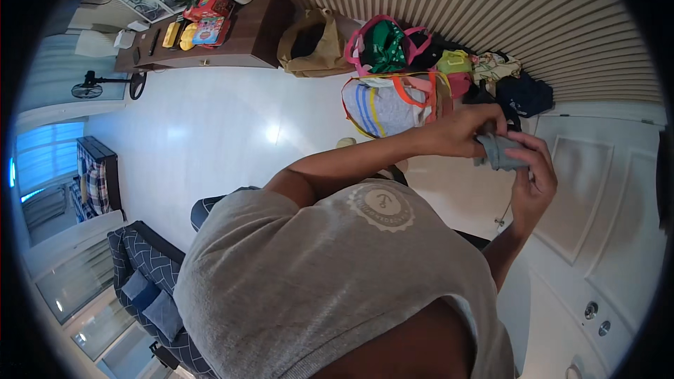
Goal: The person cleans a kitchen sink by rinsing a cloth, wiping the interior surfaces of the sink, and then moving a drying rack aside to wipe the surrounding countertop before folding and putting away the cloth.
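Observation:
A small grey-green cloth item, bunched or rolled, is held up between my two hands in the right part of the view. My left hand grips its left end, with the fingers bent over the top. On the other side, the fingers of my right hand press against its right end. Folds hide what kind of garment or cloth it is. Beyond my left forearm, an open bag with orange handles rests on the floor, with a grey striped cloth at it.
A pink-rimmed bag with green cloth, a brown bag and a dark blue bundle line the slatted wall. A white panelled door is close on my right. Leftward are a wooden cabinet, a fan and a sofa.

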A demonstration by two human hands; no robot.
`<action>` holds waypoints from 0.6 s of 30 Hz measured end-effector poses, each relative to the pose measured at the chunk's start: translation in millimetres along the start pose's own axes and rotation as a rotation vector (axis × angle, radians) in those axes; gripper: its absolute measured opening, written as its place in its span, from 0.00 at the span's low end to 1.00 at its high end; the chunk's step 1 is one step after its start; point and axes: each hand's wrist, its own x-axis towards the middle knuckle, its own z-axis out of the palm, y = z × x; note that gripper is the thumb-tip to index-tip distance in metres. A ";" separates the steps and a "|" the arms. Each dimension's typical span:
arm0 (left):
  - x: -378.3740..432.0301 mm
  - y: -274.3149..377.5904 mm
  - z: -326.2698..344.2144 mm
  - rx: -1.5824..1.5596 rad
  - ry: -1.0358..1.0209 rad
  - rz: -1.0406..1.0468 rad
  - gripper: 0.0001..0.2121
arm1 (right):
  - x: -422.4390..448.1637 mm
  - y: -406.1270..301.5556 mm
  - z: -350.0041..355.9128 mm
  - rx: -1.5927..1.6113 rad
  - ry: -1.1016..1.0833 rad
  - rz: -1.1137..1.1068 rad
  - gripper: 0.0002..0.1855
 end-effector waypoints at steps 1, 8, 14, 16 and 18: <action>-2.0 3.3 -3.5 -0.012 0.023 -0.079 0.18 | 4.3 2.9 4.3 0.003 0.000 0.000 0.16; -39.6 7.9 -39.7 -0.246 0.160 -0.269 0.25 | 16.4 18.2 37.8 -0.197 -0.178 -0.184 0.14; -81.2 -10.0 -70.2 -1.099 0.304 -0.720 0.18 | 4.2 1.6 85.4 -0.064 -0.272 -0.045 0.17; -89.8 -8.1 -76.0 -1.097 0.305 -0.780 0.17 | 0.3 11.7 95.9 -0.002 -0.256 0.022 0.18; -97.5 -6.9 -84.7 -1.102 0.249 -0.802 0.15 | -0.5 22.1 102.1 0.065 -0.247 0.112 0.17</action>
